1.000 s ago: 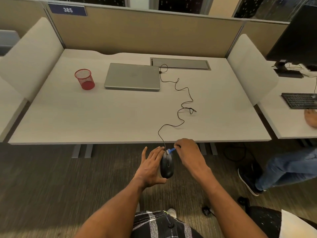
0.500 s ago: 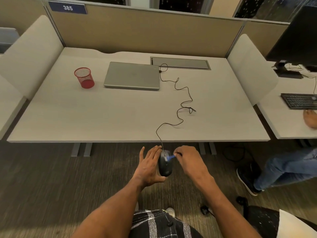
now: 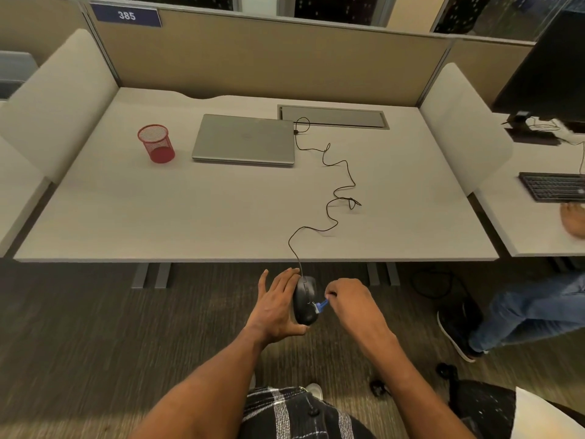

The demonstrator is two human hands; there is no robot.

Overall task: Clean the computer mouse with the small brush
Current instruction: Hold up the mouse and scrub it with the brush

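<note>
The right hand (image 3: pixel 351 304) pinches the small blue brush (image 3: pixel 321 307), bristles touching the black mouse (image 3: pixel 304 301). The left hand (image 3: pixel 273 308) cradles the mouse, thumb curled under it, off the desk (image 3: pixel 158 217) just before its near edge. The cable (image 3: pixel 335 191) crosses that edge toward the closed laptop (image 3: pixel 243 139).

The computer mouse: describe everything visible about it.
The computer mouse is a black oval, matte and plastic-looking. It is held in the air just off the near edge of the desk, nose toward it. The left hand holds it from the left, thumb under its rear. The small brush, pinched by the right hand, touches its right rear side. Its thin black cable snakes across the desk to the closed laptop.
</note>
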